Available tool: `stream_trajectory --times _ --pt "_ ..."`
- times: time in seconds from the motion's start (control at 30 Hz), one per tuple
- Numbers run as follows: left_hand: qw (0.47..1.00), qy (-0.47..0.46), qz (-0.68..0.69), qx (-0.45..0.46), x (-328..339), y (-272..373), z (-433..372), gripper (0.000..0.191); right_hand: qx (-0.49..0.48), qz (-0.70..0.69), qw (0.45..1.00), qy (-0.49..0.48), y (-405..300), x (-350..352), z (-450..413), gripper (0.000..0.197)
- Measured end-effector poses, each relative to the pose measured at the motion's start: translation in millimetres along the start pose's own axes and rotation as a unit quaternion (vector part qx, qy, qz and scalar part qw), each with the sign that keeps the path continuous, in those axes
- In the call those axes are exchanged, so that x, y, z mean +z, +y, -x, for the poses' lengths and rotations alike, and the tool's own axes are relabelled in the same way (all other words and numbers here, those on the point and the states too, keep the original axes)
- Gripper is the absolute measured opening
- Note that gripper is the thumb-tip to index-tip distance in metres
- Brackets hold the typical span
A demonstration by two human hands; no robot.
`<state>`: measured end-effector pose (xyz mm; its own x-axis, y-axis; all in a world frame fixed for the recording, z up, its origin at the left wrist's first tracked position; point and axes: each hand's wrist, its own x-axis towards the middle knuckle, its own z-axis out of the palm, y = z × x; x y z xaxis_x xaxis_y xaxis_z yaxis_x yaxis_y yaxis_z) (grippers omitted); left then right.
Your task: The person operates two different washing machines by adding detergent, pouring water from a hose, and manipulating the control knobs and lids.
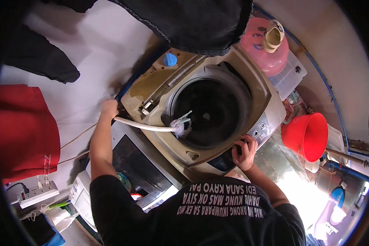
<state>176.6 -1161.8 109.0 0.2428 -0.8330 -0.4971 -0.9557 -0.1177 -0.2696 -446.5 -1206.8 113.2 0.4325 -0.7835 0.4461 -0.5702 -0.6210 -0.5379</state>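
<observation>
A top-load washing machine [160, 135] stands before me with its round tub [203, 113] exposed; the tub's interior is dark. A white hose [141, 125] crosses the machine's left side and ends over the tub, its end wrapped in a whitish cloth or plastic with thin strips tied on. My left hand [109, 107] is at the machine's back left corner, against the wall and close to the hose. Its fingers are hidden. At the front right, my right hand [245, 152] rests with bent, spread fingers on the edge of the control panel [261, 130].
Left of the machine stands a second appliance with a dark lid [141, 156]. A power strip [38, 194] with plugs is at lower left. Dark clothes [196, 24] and red cloth [27, 132] hang around. At right are a red bucket [304, 136] and a clog [273, 37] on a pink basin [255, 40].
</observation>
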Motion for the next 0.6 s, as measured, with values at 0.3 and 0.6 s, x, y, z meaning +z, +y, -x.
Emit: stream_trajectory --times 0.3,0.6 --pt "0.885 -0.075 0.271 -0.371 44.3 -11.0 12.5 0.07 -0.003 -0.015 1.0 -0.011 -4.0 4.4 -2.3 0.03" --pt "0.987 -0.127 -0.06 -0.077 -26.0 21.9 6.9 0.037 -0.004 0.0 1.0 0.0 -2.7 3.5 0.1 0.029"
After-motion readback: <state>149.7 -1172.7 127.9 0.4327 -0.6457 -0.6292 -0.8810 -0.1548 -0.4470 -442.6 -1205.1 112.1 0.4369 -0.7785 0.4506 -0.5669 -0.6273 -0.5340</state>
